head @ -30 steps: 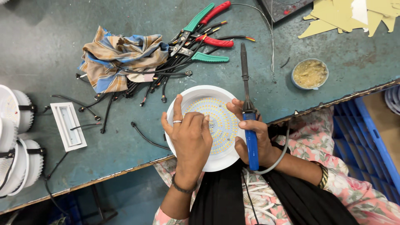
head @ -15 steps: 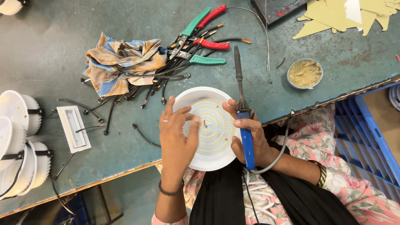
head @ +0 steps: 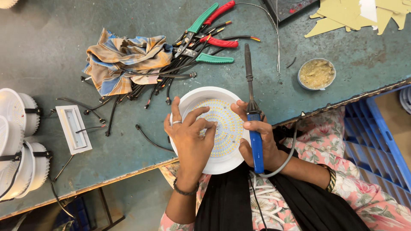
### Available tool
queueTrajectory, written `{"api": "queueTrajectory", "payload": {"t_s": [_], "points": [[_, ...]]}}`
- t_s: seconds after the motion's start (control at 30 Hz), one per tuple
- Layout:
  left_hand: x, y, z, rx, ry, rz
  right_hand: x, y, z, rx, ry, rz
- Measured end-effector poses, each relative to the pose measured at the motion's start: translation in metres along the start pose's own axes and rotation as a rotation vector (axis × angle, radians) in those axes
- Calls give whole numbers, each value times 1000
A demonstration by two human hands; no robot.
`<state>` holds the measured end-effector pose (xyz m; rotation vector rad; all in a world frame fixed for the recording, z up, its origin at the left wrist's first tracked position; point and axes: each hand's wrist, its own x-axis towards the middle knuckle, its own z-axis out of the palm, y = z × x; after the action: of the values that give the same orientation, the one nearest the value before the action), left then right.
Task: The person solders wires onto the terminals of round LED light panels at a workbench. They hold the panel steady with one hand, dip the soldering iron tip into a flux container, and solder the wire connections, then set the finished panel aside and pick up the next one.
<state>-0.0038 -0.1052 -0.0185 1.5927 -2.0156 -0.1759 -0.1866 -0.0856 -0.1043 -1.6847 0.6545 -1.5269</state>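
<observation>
A round white lamp housing (head: 195, 98) with a disc of small yellow LEDs (head: 227, 128) lies at the near edge of the green workbench (head: 43, 55). My left hand (head: 190, 139) rests on the disc, thumb and fingertips pinched together near its centre; whether anything is between them is too small to tell. My right hand (head: 259, 139) grips the blue handle of a soldering iron (head: 250, 94) whose dark tip points away from me, beside the housing's right rim. Its grey cord loops back toward my lap.
Several black wire leads (head: 150, 85) lie by a checked cloth (head: 124, 60). Green- and red-handled pliers (head: 205, 38) sit behind the lamp. A small bowl of yellowish paste (head: 317, 73) stands at right. White lamp housings (head: 17, 141) stack at left beside a white rectangular frame (head: 73, 129). A blue crate (head: 376, 137) is at right.
My left hand's fingers have drawn together into a pinch at the disc's centre. The soldering iron has stayed upright in my right hand; the view shifted slightly.
</observation>
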Motion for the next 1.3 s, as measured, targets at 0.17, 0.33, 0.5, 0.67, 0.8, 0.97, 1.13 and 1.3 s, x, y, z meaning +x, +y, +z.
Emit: {"api": "queueTrajectory", "payload": {"t_s": [0.17,0.33,0.5,0.67,0.8,0.97,1.13,1.3], "points": [[1,2,0,19,28,-16,-1,3,3,18,6,-12],[-1,3,3,50,60,3,-1,3,4,50,12,-13],[-4,-4,8,63,79,-11,-2,1,3,-36,7,-32],[-6,-14,-1,-181,115,-163,-4,-1,6,18,23,-30],[-15,-7,-15,-161,43,-100,-4,-1,2,-152,16,-61],[-21,0,-14,63,-21,-46,-5,-3,6,-68,25,-9],[-19,-7,-12,51,-11,-38,-6,-5,7,-120,6,1],[-19,-21,-21,-38,-34,6,-6,5,15,-13,25,-16]]}}
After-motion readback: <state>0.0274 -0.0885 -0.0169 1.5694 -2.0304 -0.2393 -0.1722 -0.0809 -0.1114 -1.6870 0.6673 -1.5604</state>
